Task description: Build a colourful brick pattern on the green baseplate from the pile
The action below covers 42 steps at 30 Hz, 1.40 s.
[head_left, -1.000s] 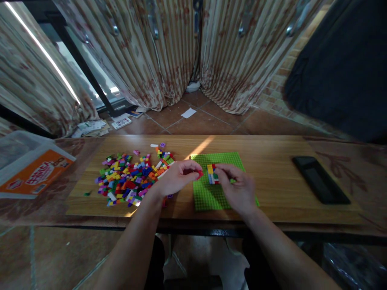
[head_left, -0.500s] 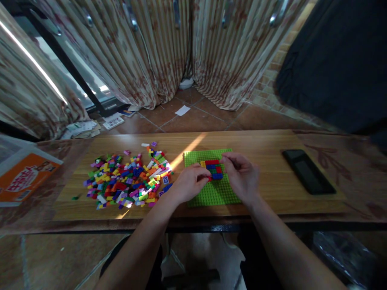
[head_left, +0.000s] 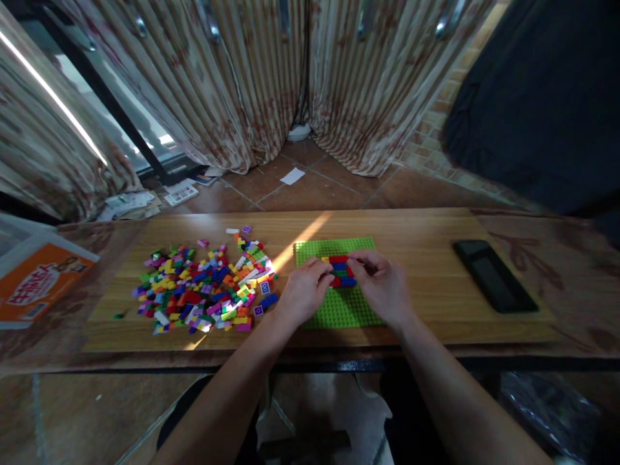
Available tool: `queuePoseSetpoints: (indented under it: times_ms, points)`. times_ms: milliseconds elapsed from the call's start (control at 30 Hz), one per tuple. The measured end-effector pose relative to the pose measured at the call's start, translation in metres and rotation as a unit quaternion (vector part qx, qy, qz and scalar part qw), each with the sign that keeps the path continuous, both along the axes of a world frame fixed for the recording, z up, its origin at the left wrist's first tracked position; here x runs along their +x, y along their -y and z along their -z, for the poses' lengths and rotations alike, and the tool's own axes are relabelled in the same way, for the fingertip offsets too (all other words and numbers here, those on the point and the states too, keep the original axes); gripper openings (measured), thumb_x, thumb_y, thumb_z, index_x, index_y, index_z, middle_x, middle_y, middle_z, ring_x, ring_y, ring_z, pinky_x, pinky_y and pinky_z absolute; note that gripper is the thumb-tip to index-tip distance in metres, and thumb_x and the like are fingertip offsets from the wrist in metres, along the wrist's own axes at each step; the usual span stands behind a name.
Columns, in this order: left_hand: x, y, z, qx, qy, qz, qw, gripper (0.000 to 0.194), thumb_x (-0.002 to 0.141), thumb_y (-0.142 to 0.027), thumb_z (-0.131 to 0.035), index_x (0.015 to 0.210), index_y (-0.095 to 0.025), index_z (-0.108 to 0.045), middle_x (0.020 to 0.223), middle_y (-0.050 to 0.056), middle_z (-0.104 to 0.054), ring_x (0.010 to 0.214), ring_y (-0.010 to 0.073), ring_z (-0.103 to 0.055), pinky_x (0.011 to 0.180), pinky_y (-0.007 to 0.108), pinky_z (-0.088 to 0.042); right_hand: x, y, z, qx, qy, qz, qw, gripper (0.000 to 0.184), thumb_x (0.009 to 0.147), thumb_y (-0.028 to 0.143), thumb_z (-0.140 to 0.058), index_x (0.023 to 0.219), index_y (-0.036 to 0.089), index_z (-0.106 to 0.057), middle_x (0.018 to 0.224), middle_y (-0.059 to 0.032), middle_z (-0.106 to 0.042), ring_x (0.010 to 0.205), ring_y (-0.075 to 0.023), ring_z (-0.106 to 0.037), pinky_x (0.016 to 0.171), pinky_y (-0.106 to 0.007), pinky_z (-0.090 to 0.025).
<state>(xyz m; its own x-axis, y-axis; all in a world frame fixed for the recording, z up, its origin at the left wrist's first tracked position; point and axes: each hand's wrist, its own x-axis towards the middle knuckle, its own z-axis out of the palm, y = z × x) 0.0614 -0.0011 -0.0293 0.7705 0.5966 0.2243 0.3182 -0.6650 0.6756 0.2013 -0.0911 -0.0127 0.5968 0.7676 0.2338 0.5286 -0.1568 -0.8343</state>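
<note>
A small block of joined bricks [head_left: 340, 270], red, blue, green and yellow, sits on the green baseplate [head_left: 334, 248] on the wooden table. My left hand [head_left: 303, 294] pinches its left side with curled fingers. From the right, my right hand [head_left: 382, 287] closes on the same block. Both hands rest on the baseplate, and their fingertips hide part of the block. A heap of loose coloured bricks [head_left: 203, 290] lies to the left of my left hand.
A black phone [head_left: 494, 274] lies at the right of the wooden board [head_left: 426, 310]. An orange-labelled plastic box [head_left: 33, 281] stands at the far left. Curtains [head_left: 271, 84] hang beyond the table, with papers [head_left: 130, 205] on the tiled floor.
A second ago my left hand held a red brick beside the block, which my right hand held tilted. Now the block lies flat on the baseplate with both hands closed on it.
</note>
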Motion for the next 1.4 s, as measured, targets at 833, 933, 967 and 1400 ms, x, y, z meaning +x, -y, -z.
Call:
queuePoseSetpoints:
  times_ms: [833, 933, 967, 1400]
  points:
    - [-0.009, -0.011, 0.0, -0.112, 0.008, -0.023, 0.993, 0.028, 0.077, -0.008, -0.056, 0.104, -0.017, -0.06, 0.084, 0.002, -0.066, 0.079, 0.0156, -0.064, 0.076, 0.032, -0.053, 0.008, 0.005, 0.009, -0.073, 0.148, -0.18, 0.97, 0.01, 0.08, 0.022, -0.068, 0.084, 0.027, -0.076, 0.097, -0.0051, -0.063, 0.091, -0.0201, -0.061, 0.083, -0.038, -0.051]
    - [-0.009, -0.009, -0.001, -0.111, 0.001, -0.025, 0.993, 0.028, 0.077, -0.01, -0.058, 0.104, -0.017, -0.059, 0.085, 0.002, -0.066, 0.076, 0.0152, -0.063, 0.073, 0.031, -0.052, 0.007, 0.005, 0.009, -0.08, 0.154, -0.162, 0.971, 0.01, 0.08, 0.022, -0.068, 0.082, 0.027, -0.076, 0.095, -0.0047, -0.063, 0.087, -0.0191, -0.062, 0.08, -0.037, -0.052]
    - [-0.008, -0.009, -0.001, -0.111, -0.002, -0.025, 0.994, 0.027, 0.078, -0.01, -0.059, 0.104, -0.017, -0.059, 0.085, 0.002, -0.065, 0.076, 0.0151, -0.062, 0.072, 0.031, -0.052, 0.007, 0.005, 0.009, -0.083, 0.154, -0.158, 0.972, 0.009, 0.08, 0.022, -0.068, 0.082, 0.027, -0.076, 0.094, -0.0046, -0.064, 0.086, -0.0188, -0.062, 0.079, -0.036, -0.052]
    - [0.001, -0.002, -0.002, -0.122, -0.036, -0.108, 0.986, 0.03, 0.075, -0.027, -0.07, 0.101, -0.017, -0.058, 0.081, 0.002, -0.065, 0.07, 0.0157, -0.06, 0.066, 0.032, -0.05, 0.007, 0.005, 0.01, -0.105, 0.152, -0.155, 0.971, 0.009, 0.08, 0.025, -0.067, 0.08, 0.027, -0.077, 0.093, -0.0041, -0.066, 0.084, -0.0191, -0.063, 0.079, -0.036, -0.051]
